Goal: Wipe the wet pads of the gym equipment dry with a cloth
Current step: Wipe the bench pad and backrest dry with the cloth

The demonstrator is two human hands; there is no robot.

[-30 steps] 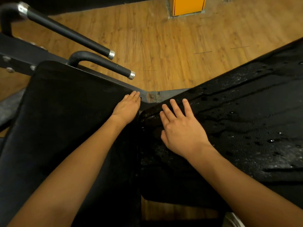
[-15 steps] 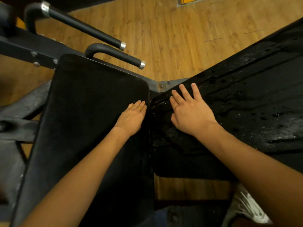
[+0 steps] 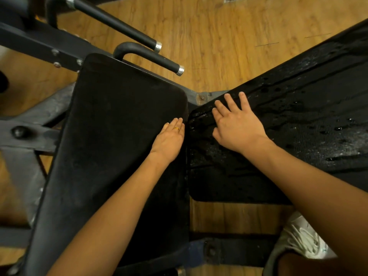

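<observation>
Two black pads of a gym machine meet in a V below me. The left pad (image 3: 111, 148) looks matt and dry. Water drops and streaks cover the right pad (image 3: 310, 120). My left hand (image 3: 169, 140) lies flat on the left pad's right edge, fingers straight and together, with a ring on one finger. My right hand (image 3: 237, 124) rests palm down on the wet pad's near-left corner, fingers spread. Neither hand holds anything. No cloth is in view.
Two black padded handle bars (image 3: 151, 60) with silver end caps stick out behind the left pad. The dark steel frame (image 3: 39, 46) runs along the left and under the pads. A white shoe (image 3: 302, 240) stands at the lower right on the wooden floor (image 3: 219, 46).
The view has tilted down and closer. My left hand has slid back along the left pad's edge, away from its far corner. My right hand stays flat on the wet pad.
</observation>
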